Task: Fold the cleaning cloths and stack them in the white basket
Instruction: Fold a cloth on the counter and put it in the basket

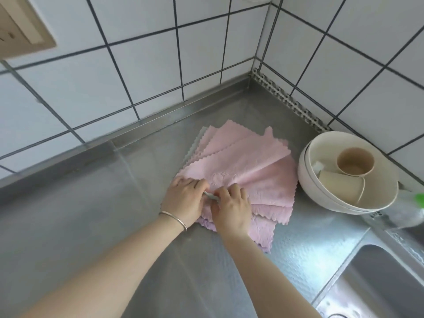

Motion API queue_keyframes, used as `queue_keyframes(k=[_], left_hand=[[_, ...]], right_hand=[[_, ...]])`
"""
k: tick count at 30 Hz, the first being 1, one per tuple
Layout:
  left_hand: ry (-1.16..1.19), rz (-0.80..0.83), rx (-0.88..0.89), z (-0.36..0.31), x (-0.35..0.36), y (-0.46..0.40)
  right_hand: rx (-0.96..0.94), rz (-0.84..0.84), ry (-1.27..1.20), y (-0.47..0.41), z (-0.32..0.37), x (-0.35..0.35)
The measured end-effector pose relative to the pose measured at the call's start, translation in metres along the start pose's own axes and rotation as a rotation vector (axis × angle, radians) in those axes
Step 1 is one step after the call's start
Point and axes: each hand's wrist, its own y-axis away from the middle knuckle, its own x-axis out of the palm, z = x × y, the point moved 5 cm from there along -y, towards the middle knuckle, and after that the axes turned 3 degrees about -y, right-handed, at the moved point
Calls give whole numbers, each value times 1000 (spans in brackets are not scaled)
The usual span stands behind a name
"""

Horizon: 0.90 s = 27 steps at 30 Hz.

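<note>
Here I see the pile of pink cloths [241, 171] fanned out on the steel counter [91, 214], spreading away from both hands toward the tiled corner. My left hand [183, 200] and right hand [231, 207] meet at the pile's near edge, fingers closed, pinching a pale grey cloth edge [212, 196] between them. Cream bowls [344, 173] sit just right of the pile.

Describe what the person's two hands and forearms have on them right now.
Both forearms are bare, with no sleeves in view. The left hand has a thin silver metal bangle around its wrist. The right hand shows no gloves, rings, watch or bracelet.
</note>
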Motion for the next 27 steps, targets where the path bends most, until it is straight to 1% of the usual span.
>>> queue_keyframes(k=[1,4,6,10,13,14,16,18,21,23,24,25,26,27], left_hand=[[-8,-42,41,-2,-4,-2],[24,-126,83,-6,-24,-8],[63,-158,93,-10,-41,-8],[161,-205,79,-11,-78,2],[338,-158,31,2,-110,14],[363,-154,25,8,-125,23],[345,-165,16,21,-157,43],[262,-175,-21,38,-192,73],[228,-156,-50,64,-235,116],[232,-103,-51,84,-264,153],[223,-56,-62,94,-275,168],[204,-8,-88,105,-285,183],[180,33,-130,119,-294,202],[165,71,-173,133,-301,221]], right_hand=[[-18,-29,48,-2,-1,-4],[-66,-100,161,-6,-5,-21],[-95,-160,157,-9,-7,-36],[-228,-299,47,-6,5,-75],[-364,-369,-36,2,26,-103],[-414,-373,-72,8,38,-110],[-502,-360,-160,19,61,-122],[-573,-363,-249,36,94,-133],[-583,-335,-343,59,140,-151],[-625,-286,-337,80,174,-156],[-637,-186,-348,86,187,-155],[-640,-25,-380,92,199,-152],[-631,171,-407,98,213,-146],[-619,365,-384,103,226,-139]])
